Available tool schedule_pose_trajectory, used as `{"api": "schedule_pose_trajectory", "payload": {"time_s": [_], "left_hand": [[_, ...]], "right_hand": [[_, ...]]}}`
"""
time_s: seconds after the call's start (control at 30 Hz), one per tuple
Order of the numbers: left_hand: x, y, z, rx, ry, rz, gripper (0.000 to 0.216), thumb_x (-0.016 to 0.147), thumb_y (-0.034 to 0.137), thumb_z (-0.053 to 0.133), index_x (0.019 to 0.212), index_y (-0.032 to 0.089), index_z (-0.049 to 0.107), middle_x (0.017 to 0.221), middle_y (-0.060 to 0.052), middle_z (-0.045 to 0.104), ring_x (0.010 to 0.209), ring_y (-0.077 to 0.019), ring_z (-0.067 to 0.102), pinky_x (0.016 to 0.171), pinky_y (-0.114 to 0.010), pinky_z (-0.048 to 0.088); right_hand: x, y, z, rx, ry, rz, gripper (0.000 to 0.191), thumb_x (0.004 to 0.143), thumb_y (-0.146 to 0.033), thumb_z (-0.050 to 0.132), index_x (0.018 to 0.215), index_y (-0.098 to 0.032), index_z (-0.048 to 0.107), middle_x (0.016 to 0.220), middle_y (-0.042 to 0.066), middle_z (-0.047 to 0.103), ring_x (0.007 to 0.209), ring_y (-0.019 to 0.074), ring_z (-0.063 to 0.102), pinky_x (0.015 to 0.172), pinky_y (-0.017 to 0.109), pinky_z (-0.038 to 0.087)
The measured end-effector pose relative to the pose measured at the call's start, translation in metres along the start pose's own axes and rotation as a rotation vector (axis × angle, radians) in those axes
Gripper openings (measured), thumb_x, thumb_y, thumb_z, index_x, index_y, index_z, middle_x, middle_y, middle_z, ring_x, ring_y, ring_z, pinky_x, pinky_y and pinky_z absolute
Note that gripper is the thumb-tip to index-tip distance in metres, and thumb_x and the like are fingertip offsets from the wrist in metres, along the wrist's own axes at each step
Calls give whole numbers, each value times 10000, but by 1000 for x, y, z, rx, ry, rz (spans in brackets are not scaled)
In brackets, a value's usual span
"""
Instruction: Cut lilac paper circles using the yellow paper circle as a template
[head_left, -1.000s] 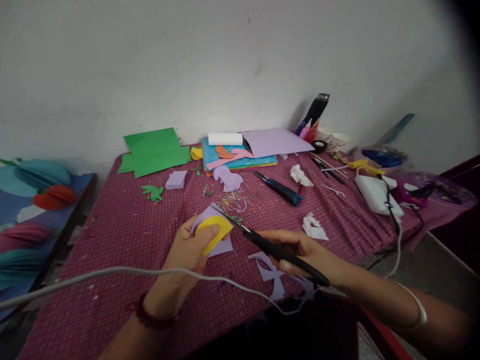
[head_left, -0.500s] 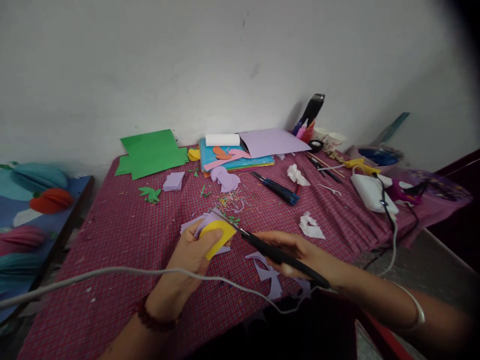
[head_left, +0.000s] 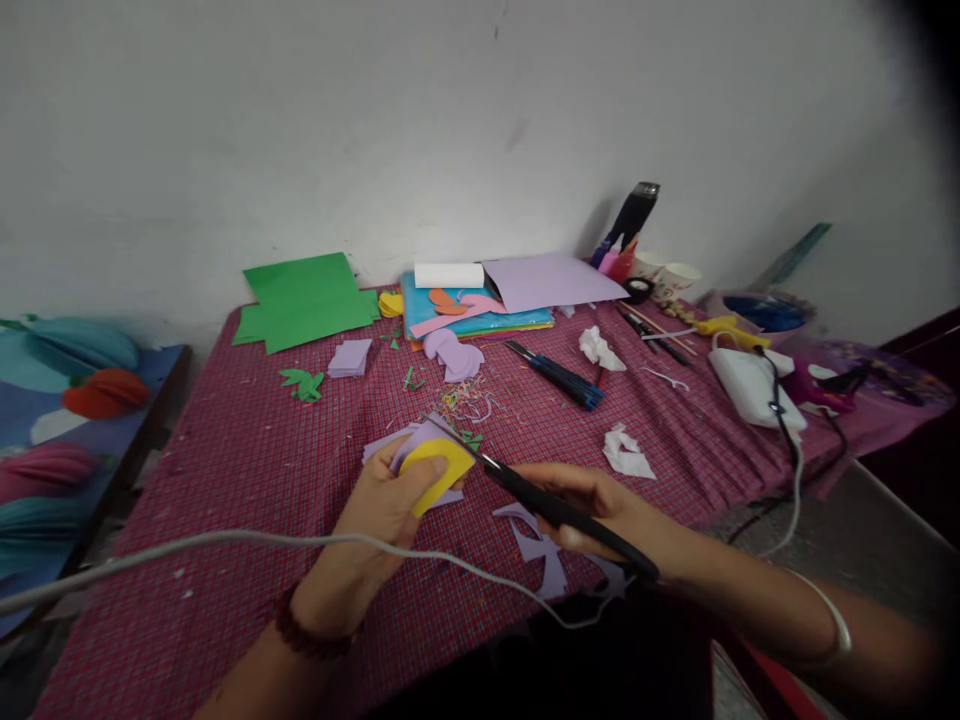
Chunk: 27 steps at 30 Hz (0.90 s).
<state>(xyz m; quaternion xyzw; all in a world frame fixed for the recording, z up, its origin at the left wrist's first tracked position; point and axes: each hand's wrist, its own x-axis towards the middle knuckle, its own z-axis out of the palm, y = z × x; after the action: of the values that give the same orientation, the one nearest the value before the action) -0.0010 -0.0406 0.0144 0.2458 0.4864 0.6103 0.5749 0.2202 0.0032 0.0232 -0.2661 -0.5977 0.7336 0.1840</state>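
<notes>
In the head view, one pair of scissors [head_left: 525,488], slanting forward-left, is gripped by the right hand [head_left: 622,510] above the tablecloth [head_left: 247,470]; one yellow piece [head_left: 455,462] over purple paper [head_left: 424,437] is pinched by the left hand [head_left: 381,505] at the blades.

Pretty plain whitish wall [head_left: 375,130], kinda scuffed, with a red-checked, cloth-covered table [head_left: 247,470] along it, grey floor [head_left: 851,510] at right.

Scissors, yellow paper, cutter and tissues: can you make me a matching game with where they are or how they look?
1. Scissors
2. Yellow paper
3. Cutter
4. Tissues

A. Blue and black, lying on the tablecloth
B. Held in the left hand
C. White and crumpled
D. Held in the right hand

Pairs: 1-D, 2-B, 3-A, 4-C
</notes>
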Motion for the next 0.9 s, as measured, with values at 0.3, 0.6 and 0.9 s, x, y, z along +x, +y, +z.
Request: {"api": "schedule_pose_trajectory", "payload": {"time_s": [0.3, 0.6, 0.9], "left_hand": [[2, 4, -3, 47, -53, -43, 210, 549, 195, 777, 729, 132, 688, 681, -37, 689, 573, -143, 633, 574, -253, 546], [3, 7, -9, 171, -187, -53, 149, 581, 214, 763, 701, 144, 708, 642, -34, 671, 558, -128, 607, 562, -221, 486], [4, 3, -11, 195, -232, -46, 165, 608, 248, 757, 722, 146, 694, 669, -31, 668, 576, -131, 598, 583, -234, 478]], "right_hand": [[-5, -5, -6, -108, -22, 15, 655, 713, -473, 746, 1298, -232, 575, 1152, 82, 638, 957, 189, 586, 841, 346, 485], [-15, -8, -13, -75, -73, 104, 652, 698, -445, 769, 1288, -239, 584, 1101, 69, 630, 902, 170, 569, 746, 278, 467], [-20, 2, -17, -85, -101, 24, 601, 776, -466, 693, 1309, -221, 560, 937, 39, 596, 751, 121, 508, 640, 217, 424]]}}
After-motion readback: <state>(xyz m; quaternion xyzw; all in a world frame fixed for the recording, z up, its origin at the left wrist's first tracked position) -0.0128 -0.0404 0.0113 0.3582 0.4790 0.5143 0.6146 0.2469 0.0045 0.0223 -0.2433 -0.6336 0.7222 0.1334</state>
